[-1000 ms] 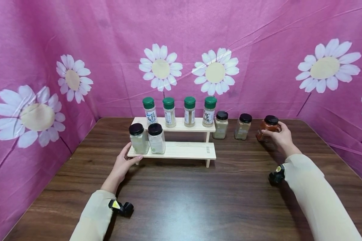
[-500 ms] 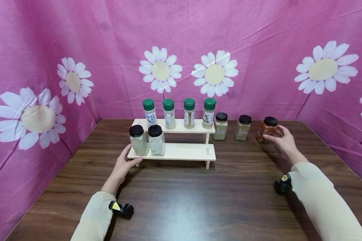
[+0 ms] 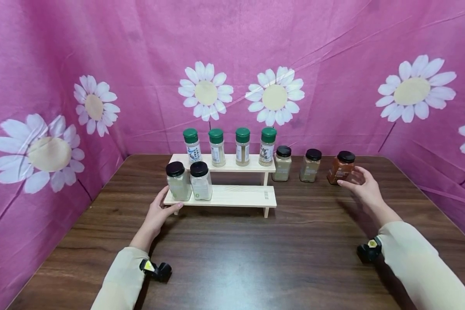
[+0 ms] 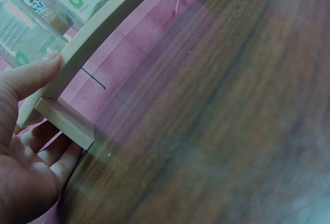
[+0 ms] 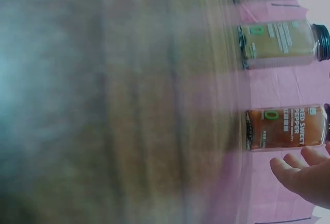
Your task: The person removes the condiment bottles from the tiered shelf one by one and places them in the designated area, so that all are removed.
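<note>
My left hand [image 3: 158, 215] grips the left end of a two-tier wooden spice rack [image 3: 240, 194]; in the left wrist view the thumb [image 4: 44, 72] lies on the lower shelf's edge and the fingers are around its leg. Two black-lidded jars, one pale green [image 3: 179, 185] and one whitish [image 3: 202, 185], stand on that lower shelf. At the right, my right hand [image 3: 366, 189] is beside a jar of red sweet pepper [image 3: 340, 170], its fingers loosely extended. In the right wrist view the fingertips [image 5: 281, 168] are close to the pepper jar's side, not around it.
Several green-capped shakers [image 3: 242, 148] line the upper shelf. Two black-lidded jars, one pale [image 3: 282, 165] and one brownish green [image 3: 310, 167], stand on the brown table [image 3: 232, 254] between rack and pepper jar. A pink flowered cloth [image 3: 232, 43] hangs behind.
My right hand has loosened from the red pepper jar and drawn slightly right and toward me. The jar stays standing on the table. My left hand keeps its hold on the rack.
</note>
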A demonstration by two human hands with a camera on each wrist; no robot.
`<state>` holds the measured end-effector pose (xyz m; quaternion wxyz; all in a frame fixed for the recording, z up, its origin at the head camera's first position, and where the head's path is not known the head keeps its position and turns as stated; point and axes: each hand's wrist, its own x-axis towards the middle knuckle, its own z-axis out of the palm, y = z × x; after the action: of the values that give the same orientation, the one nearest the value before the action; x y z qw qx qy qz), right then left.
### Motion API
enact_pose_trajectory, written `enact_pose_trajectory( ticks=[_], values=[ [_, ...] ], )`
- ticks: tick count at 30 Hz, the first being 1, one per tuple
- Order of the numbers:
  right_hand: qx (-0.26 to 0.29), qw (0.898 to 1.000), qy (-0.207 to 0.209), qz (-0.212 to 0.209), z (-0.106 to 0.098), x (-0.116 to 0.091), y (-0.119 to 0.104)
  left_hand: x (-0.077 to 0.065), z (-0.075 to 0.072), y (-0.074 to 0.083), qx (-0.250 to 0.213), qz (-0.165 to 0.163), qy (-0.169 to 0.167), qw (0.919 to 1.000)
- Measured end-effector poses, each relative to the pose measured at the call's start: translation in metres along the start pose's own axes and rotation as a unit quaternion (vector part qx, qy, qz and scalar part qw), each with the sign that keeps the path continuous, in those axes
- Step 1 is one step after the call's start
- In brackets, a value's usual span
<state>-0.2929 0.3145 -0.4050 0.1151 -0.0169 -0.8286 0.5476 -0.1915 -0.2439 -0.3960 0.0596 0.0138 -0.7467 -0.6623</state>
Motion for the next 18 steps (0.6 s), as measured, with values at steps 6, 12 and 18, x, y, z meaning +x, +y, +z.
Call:
enact_pose_trajectory(
  ticks=[6,12,18],
  values=[
    [-0.005,1.000,0.004,-0.007,0.000,-0.007,-0.001,0.000,0.001,0.001,-0.007,-0.001,-0.001,1.0000],
    [-0.032,0.999,0.009,-0.033,0.006,-0.023,-0.017,-0.001,0.000,0.000,-0.004,-0.005,0.001,1.0000],
    [-0.017,0.999,0.005,-0.045,0.020,-0.047,-0.049,-0.001,-0.001,-0.001,-0.002,-0.003,-0.001,1.0000]
  ],
)
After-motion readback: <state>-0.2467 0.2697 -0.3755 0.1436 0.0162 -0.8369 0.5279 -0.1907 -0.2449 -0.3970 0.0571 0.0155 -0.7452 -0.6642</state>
